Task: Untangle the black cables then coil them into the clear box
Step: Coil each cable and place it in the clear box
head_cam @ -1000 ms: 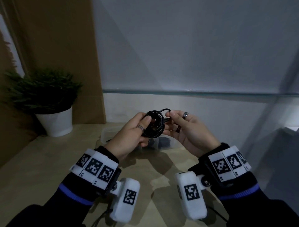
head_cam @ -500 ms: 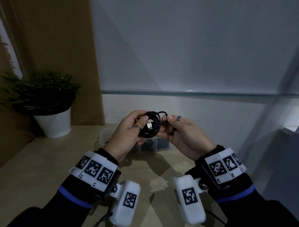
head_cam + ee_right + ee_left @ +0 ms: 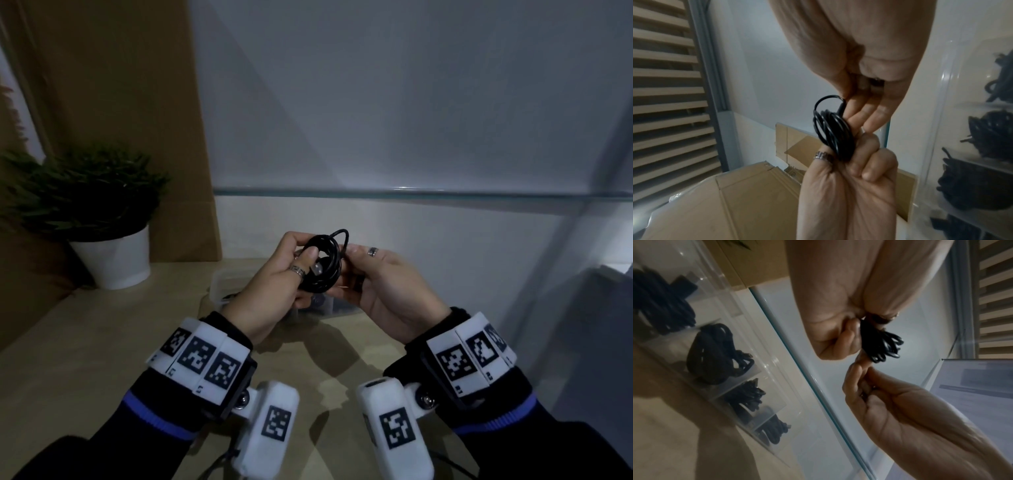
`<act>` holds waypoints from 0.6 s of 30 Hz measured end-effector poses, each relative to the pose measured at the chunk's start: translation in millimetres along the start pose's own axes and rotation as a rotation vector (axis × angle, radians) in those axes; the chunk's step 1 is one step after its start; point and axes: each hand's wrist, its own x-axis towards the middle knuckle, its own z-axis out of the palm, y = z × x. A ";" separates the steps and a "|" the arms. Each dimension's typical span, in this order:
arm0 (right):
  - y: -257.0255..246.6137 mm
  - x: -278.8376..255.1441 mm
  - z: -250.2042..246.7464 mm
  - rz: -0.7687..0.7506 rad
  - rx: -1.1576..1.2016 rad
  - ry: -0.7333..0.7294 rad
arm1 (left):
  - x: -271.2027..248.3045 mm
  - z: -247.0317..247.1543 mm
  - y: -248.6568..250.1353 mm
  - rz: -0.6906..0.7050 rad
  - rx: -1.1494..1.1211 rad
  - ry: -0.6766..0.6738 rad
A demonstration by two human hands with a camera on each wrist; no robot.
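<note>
While the left hand (image 3: 274,284) grips it, the cable (image 3: 323,265) sits wound in tight glossy black loops above the box (image 3: 219,284); right hand (image 3: 387,287) pinches its loose loop.

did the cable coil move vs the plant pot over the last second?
Cannot tell. The cable coil sits about as far right of the plant pot as before; its slight shift in frame matches the pot's, which points to head motion.

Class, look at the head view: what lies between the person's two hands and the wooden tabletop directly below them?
The clear box sits there, with coiled black cables already inside, as the left wrist view shows.
</note>
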 end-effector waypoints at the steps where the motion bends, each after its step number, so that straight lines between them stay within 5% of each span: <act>1: -0.3 0.2 -0.3 -0.013 -0.012 0.003 | -0.1 0.1 0.0 -0.002 0.008 0.004; 18: 0.3 -2.2 2.9 -0.060 -0.308 0.056 | 1.6 -3.7 -4.4 0.047 0.223 0.017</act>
